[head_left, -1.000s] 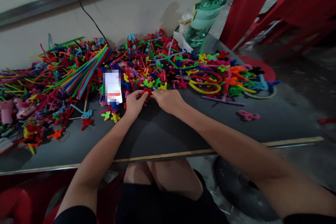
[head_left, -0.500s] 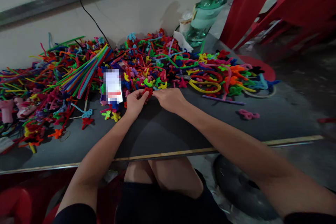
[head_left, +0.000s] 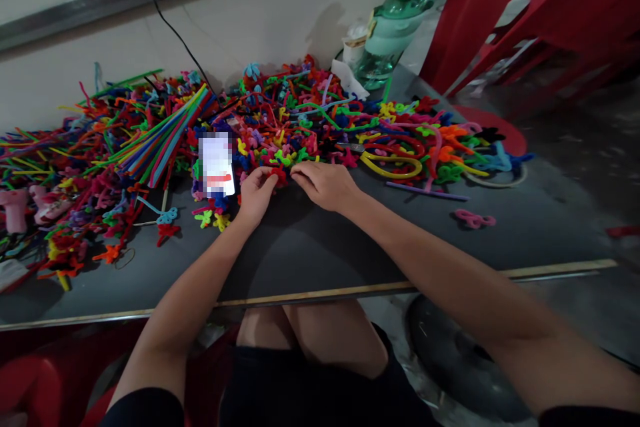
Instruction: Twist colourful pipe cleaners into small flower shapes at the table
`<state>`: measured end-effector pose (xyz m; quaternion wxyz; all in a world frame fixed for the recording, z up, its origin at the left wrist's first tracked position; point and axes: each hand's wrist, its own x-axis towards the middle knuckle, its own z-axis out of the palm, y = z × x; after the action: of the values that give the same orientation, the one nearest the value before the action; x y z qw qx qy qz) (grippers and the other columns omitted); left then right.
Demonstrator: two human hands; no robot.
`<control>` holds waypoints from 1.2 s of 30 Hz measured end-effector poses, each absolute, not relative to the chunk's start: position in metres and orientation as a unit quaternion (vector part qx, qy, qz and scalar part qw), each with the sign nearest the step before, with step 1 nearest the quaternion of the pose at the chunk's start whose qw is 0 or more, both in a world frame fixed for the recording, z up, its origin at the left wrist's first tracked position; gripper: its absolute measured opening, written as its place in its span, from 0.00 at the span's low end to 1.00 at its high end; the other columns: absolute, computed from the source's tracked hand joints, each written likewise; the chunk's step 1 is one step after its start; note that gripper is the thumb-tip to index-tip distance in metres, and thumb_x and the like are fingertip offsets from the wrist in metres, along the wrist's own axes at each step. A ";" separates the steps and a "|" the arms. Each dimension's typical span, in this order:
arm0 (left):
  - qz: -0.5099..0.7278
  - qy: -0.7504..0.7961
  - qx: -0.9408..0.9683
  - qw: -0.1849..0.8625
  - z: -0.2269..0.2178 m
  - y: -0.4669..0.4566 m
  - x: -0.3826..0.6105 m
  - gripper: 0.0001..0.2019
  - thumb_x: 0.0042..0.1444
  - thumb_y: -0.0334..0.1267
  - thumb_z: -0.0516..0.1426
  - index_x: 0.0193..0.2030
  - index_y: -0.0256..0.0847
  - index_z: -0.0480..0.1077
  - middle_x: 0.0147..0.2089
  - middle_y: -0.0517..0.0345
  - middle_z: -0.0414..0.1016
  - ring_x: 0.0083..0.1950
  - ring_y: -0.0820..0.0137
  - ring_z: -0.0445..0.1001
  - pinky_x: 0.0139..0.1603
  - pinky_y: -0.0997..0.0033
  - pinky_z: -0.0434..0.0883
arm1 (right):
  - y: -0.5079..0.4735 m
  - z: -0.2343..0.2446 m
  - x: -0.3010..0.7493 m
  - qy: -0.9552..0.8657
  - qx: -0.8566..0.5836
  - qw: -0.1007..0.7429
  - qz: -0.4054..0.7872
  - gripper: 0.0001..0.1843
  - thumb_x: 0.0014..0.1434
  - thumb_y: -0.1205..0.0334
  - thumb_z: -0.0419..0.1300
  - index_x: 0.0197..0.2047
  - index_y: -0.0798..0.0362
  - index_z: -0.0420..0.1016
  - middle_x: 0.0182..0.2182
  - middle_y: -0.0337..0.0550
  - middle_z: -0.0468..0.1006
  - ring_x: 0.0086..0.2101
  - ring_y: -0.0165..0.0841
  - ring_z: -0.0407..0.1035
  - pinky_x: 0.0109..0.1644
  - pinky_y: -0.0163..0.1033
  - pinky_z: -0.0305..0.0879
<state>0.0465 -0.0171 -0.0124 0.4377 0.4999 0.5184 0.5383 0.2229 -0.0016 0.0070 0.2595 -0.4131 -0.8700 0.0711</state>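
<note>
Between thumb and fingers, my left hand [head_left: 257,195] pinches a small red pipe-cleaner shape [head_left: 279,177] just above the dark table. Just to its right is my right hand [head_left: 325,185], its fingers curled and pressed together. Whatever those fingertips grip is too small to make out. Behind both hands spreads a heap of colourful pipe cleaners [head_left: 280,127], many bent into little flowers and stars. A lit phone [head_left: 217,167], partly blurred, leans against the heap left of my left hand.
Scissors with red and yellow handles [head_left: 393,165] lie right of my hands. A bundle of straight pipe cleaners [head_left: 165,137] rests at the left. A green bottle [head_left: 385,40] stands at the back, near red chairs [head_left: 475,13]. The table's front edge [head_left: 320,295] crosses above my lap.
My right hand has turned, its fingers curling more and its fingertips lifting slightly. My left hand keeps the red pipe-cleaner shape and has shifted a little left.
</note>
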 end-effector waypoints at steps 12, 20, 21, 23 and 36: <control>0.488 0.533 0.581 0.374 -0.016 -0.018 0.046 0.06 0.54 0.38 0.60 0.36 0.38 0.73 0.29 0.59 0.74 0.29 0.75 0.69 0.32 0.73 0.68 | 0.001 0.003 0.219 -0.896 -0.409 0.166 0.048 0.14 0.68 0.59 0.49 0.48 0.54 0.73 0.41 0.47 0.81 0.41 0.36 0.74 0.31 0.36 0.55; 0.505 0.521 0.530 0.440 -0.015 -0.019 0.045 0.06 0.52 0.38 0.62 0.33 0.38 0.74 0.28 0.57 0.75 0.28 0.75 0.70 0.32 0.72 0.69 | 0.001 -0.002 0.220 -0.901 -0.388 0.194 0.006 0.15 0.68 0.57 0.50 0.45 0.53 0.77 0.38 0.45 0.83 0.37 0.35 0.76 0.31 0.36 0.57; 0.508 0.519 0.520 0.450 -0.014 -0.019 0.046 0.06 0.51 0.38 0.62 0.32 0.38 0.74 0.28 0.57 0.75 0.27 0.76 0.70 0.32 0.72 0.69 | 0.000 -0.002 0.220 -0.901 -0.386 0.200 0.003 0.15 0.68 0.56 0.51 0.45 0.53 0.77 0.38 0.45 0.83 0.37 0.35 0.76 0.31 0.36 0.57; 0.512 0.516 0.505 0.465 -0.013 -0.021 0.047 0.06 0.50 0.38 0.63 0.32 0.38 0.74 0.27 0.58 0.75 0.27 0.76 0.69 0.32 0.72 0.69 | 0.000 -0.003 0.220 -0.899 -0.385 0.207 -0.002 0.16 0.67 0.55 0.51 0.44 0.53 0.77 0.37 0.45 0.83 0.36 0.35 0.76 0.31 0.36 0.57; 0.495 0.527 0.507 0.469 -0.012 -0.024 0.049 0.04 0.50 0.36 0.63 0.28 0.38 0.74 0.26 0.58 0.75 0.27 0.75 0.71 0.33 0.69 0.71 | -0.003 -0.003 0.223 -0.919 -0.346 0.189 -0.001 0.18 0.67 0.61 0.49 0.37 0.53 0.79 0.33 0.45 0.83 0.31 0.33 0.73 0.30 0.38 0.54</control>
<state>0.0485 -0.0245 -0.0120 0.4689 0.5071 0.5271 0.4951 0.2227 -0.0026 -0.0029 0.1886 -0.3457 -0.9192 -0.0007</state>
